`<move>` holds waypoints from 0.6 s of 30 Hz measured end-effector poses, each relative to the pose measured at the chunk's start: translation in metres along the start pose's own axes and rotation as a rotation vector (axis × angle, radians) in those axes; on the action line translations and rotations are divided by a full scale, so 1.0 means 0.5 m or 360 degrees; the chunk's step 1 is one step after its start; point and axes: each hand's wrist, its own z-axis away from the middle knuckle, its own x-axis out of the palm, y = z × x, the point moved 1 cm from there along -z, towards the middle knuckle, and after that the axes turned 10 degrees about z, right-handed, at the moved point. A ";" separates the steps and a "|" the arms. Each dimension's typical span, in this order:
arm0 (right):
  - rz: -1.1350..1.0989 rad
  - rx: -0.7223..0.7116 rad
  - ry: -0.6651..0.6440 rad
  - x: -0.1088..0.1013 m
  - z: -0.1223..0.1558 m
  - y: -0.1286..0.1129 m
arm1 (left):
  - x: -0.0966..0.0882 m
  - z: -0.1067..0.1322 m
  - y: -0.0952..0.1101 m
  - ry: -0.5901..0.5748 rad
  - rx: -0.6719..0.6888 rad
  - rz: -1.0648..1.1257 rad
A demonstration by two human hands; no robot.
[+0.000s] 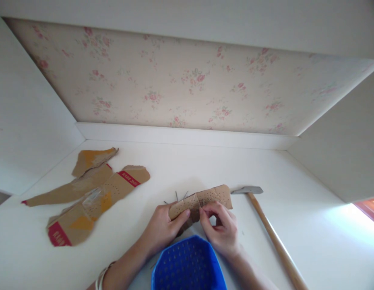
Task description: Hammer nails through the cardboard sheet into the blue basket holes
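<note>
Above the blue basket, a strip of brown cardboard dotted with small punched holes is gripped at its left end by my left hand, the thumb lying across its near face. My right hand pinches thumb and fingertips together against the middle of the strip. Whatever lies in that pinch is too small to make out. Thin grey nails show just behind the strip's left end. Directly below my hands is a blue plastic basket with a perforated bottom.
A hammer with a wooden handle lies to the right. Torn cardboard pieces with red and orange print lie at left on the white tabletop. White side panels and a floral-papered back panel enclose the surface.
</note>
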 end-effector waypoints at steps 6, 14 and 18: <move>-0.0109 0.0125 0.0011 0.004 0.009 0.013 | 0.002 0.000 -0.001 0.0012 0.0086 -0.0144; -0.0701 0.0775 -0.0016 0.018 0.013 0.035 | 0.005 0.000 -0.005 0.0057 0.0057 -0.0213; -0.0598 0.0702 -0.0014 0.019 0.015 0.035 | 0.005 -0.002 -0.005 0.0058 0.0083 -0.0223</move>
